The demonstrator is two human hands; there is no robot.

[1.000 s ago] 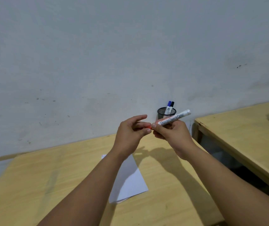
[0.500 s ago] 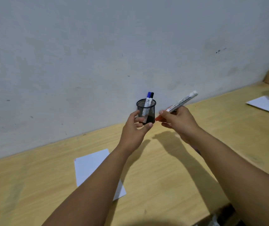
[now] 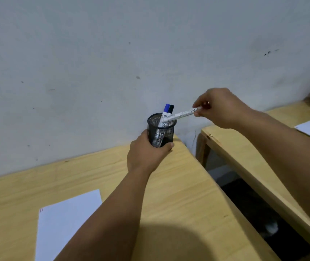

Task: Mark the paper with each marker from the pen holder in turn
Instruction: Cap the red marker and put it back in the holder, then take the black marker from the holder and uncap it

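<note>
Gripping the mesh pen holder low on its wall, the left hand is steadying it at the far corner of the wooden table; the paper is lying near the front left, small red marks at its corner; the right hand is pinching a white marker, its far end dipping over the rim beside blue-capped and black-capped markers; one colour looks done, two probably waiting.

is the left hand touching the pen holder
Touching. The head view shows the left hand wrapped around the lower part of the black mesh pen holder, its thumb pressed on the front of the mesh with no gap.
</note>
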